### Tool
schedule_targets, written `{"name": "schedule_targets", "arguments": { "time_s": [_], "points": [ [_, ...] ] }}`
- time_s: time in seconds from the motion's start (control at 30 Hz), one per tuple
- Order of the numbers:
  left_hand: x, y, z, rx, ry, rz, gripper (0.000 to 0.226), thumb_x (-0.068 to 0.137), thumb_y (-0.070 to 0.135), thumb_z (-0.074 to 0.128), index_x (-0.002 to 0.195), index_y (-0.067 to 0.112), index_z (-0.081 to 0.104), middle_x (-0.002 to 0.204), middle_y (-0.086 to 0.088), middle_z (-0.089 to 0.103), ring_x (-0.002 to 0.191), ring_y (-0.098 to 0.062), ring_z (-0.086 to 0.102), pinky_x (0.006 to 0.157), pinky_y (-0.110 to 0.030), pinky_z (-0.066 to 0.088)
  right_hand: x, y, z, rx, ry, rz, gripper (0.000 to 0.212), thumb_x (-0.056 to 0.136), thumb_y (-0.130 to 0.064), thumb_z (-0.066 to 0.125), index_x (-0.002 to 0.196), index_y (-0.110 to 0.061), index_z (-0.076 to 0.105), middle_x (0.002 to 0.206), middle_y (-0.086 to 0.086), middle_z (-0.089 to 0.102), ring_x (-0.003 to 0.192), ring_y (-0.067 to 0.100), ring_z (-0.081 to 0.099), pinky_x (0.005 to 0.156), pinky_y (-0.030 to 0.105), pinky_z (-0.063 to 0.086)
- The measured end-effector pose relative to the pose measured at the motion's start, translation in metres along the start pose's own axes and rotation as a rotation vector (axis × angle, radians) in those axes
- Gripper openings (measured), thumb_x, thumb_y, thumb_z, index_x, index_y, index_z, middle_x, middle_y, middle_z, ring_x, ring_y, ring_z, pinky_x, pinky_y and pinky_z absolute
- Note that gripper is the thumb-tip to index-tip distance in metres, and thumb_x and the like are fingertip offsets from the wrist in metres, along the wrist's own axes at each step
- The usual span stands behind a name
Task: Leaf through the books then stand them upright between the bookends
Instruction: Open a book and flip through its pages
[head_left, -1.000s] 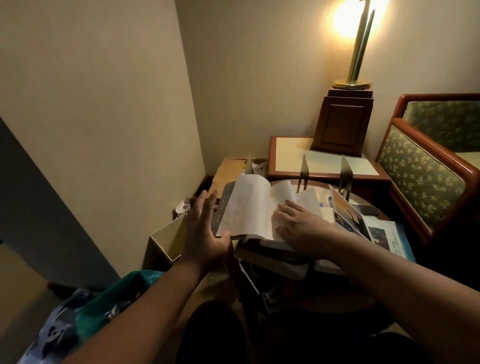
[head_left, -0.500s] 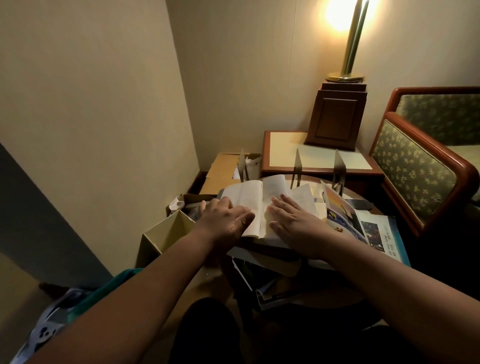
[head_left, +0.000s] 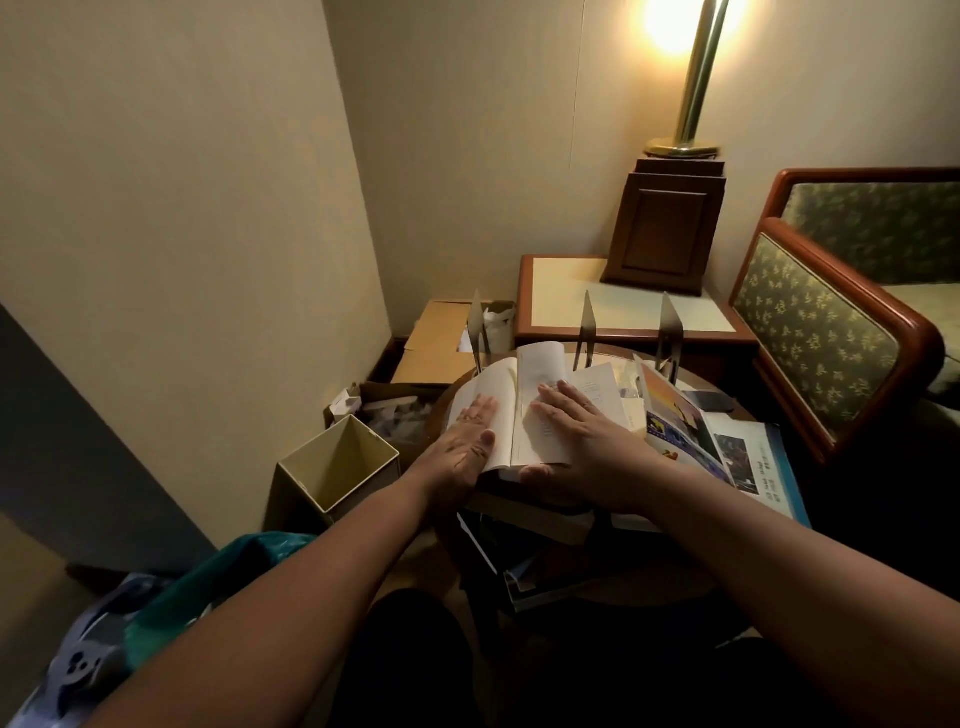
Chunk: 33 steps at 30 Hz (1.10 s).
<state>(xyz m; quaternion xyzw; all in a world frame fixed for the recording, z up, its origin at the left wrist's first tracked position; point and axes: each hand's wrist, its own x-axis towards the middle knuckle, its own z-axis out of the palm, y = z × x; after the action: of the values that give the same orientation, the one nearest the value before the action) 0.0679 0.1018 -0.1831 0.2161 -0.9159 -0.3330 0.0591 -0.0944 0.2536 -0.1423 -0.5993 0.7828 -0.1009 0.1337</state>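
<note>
An open white-paged book (head_left: 524, 395) lies on a pile of books on a round wooden table (head_left: 649, 592). My left hand (head_left: 465, 447) rests flat on its left page, fingers spread. My right hand (head_left: 582, 441) presses flat on the right page, thumb at the book's near edge. Three metal bookends (head_left: 587, 327) stand upright at the table's far side, with nothing between them. A colourful picture book (head_left: 685, 431) lies open to the right, over a blue-edged one (head_left: 769, 467).
A cream open box (head_left: 337, 467) stands on the floor at the left, with cardboard boxes (head_left: 441, 338) behind it. A side table (head_left: 623, 306) with a lamp base (head_left: 665, 228) is beyond, and a patterned armchair (head_left: 831, 332) is at the right. More books lie under the pile.
My left hand let a lifted sheaf of pages fall to the left and now lies flat on the left page. My right hand has stayed on the right page.
</note>
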Motion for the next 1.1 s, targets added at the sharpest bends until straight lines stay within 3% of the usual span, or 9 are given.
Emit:
{"name": "schedule_targets", "arguments": {
  "time_s": [0.13, 0.27, 0.4, 0.5, 0.57, 0.7, 0.87, 1.0, 1.1],
  "points": [
    [0.001, 0.000, -0.003, -0.007, 0.002, 0.016, 0.069, 0.093, 0.065, 0.010, 0.154, 0.033, 0.000, 0.162, 0.010, -0.005, 0.146, -0.005, -0.006, 0.113, -0.026, -0.002, -0.003, -0.003, -0.006, 0.094, 0.156, -0.076, 0.093, 0.081, -0.067, 0.054, 0.156, -0.019, 0.022, 0.165, -0.003, 0.009, 0.150, 0.014, 0.001, 0.122, 0.046, 0.017],
    [-0.003, -0.001, -0.005, 0.005, -0.019, -0.006, 0.062, 0.095, 0.059, 0.011, 0.152, 0.038, -0.002, 0.161, 0.011, -0.009, 0.142, -0.003, -0.009, 0.110, -0.030, -0.004, -0.011, -0.006, -0.012, 0.175, 0.516, -0.181, 0.066, 0.086, -0.042, 0.070, 0.141, -0.011, 0.050, 0.145, 0.006, 0.051, 0.131, 0.021, 0.050, 0.098, 0.030, 0.049],
    [-0.002, 0.000, -0.003, -0.032, 0.017, -0.010, 0.065, 0.094, 0.064, 0.014, 0.153, 0.040, 0.002, 0.162, 0.010, -0.005, 0.142, -0.005, -0.002, 0.114, -0.035, 0.001, -0.015, -0.010, -0.013, 0.171, 0.731, -0.244, 0.049, 0.085, -0.021, 0.076, 0.128, -0.005, 0.058, 0.122, 0.011, 0.068, 0.106, 0.022, 0.067, 0.078, 0.025, 0.058],
    [-0.001, 0.001, -0.003, -0.063, 0.026, -0.005, 0.089, 0.078, 0.082, 0.012, 0.154, 0.038, 0.005, 0.163, 0.008, -0.001, 0.144, -0.009, 0.004, 0.115, -0.038, 0.007, -0.015, -0.011, -0.016, 0.189, 0.872, -0.215, 0.047, 0.083, -0.012, 0.076, 0.124, -0.002, 0.055, 0.115, 0.014, 0.069, 0.097, 0.010, 0.064, 0.072, 0.005, 0.047],
    [0.003, 0.004, -0.003, -0.011, 0.013, 0.000, 0.085, 0.084, 0.076, 0.011, 0.155, 0.030, 0.003, 0.163, 0.005, -0.001, 0.148, -0.013, 0.002, 0.115, -0.032, 0.003, -0.016, -0.008, -0.021, 0.201, 0.913, -0.186, 0.050, 0.083, -0.009, 0.075, 0.126, -0.002, 0.051, 0.114, 0.015, 0.067, 0.096, 0.011, 0.061, 0.073, 0.004, 0.044],
    [0.006, 0.007, -0.004, 0.054, -0.002, -0.014, 0.068, 0.096, 0.054, 0.018, 0.155, 0.024, 0.002, 0.163, 0.003, -0.003, 0.149, -0.015, -0.002, 0.115, -0.028, 0.000, -0.022, 0.001, -0.029, 0.189, 0.873, -0.120, 0.049, 0.084, -0.015, 0.070, 0.129, -0.006, 0.053, 0.120, 0.015, 0.065, 0.106, 0.026, 0.066, 0.075, 0.031, 0.059],
    [0.005, 0.009, -0.010, 0.079, 0.010, 0.003, 0.060, 0.094, 0.055, 0.025, 0.147, 0.056, -0.002, 0.163, 0.004, -0.004, 0.148, -0.027, 0.007, 0.117, -0.054, 0.012, -0.034, 0.019, -0.023, 0.044, 0.673, -0.028, 0.035, 0.087, -0.018, 0.067, 0.121, -0.009, 0.063, 0.133, 0.011, 0.060, 0.118, 0.038, 0.059, 0.075, 0.046, 0.062],
    [0.013, 0.018, -0.020, 0.251, -0.019, 0.018, 0.056, 0.088, 0.050, 0.022, 0.144, 0.053, 0.028, 0.163, 0.003, 0.009, 0.147, -0.026, 0.015, 0.114, -0.063, 0.009, -0.041, 0.028, -0.018, -0.007, 0.509, -0.002, 0.022, 0.094, -0.024, 0.061, 0.113, -0.017, 0.068, 0.137, 0.004, 0.058, 0.127, 0.033, 0.053, 0.084, 0.047, 0.059],
    [0.021, 0.030, -0.028, 0.357, 0.020, 0.017, 0.054, 0.086, 0.050, 0.021, 0.132, 0.047, 0.051, 0.160, 0.005, 0.020, 0.148, -0.024, 0.013, 0.111, -0.065, -0.006, -0.042, 0.032, -0.013, -0.129, 0.480, -0.004, 0.020, 0.095, -0.031, 0.055, 0.105, -0.023, 0.070, 0.136, -0.001, 0.060, 0.143, 0.031, 0.035, 0.111, 0.059, 0.034]
  ]
}}
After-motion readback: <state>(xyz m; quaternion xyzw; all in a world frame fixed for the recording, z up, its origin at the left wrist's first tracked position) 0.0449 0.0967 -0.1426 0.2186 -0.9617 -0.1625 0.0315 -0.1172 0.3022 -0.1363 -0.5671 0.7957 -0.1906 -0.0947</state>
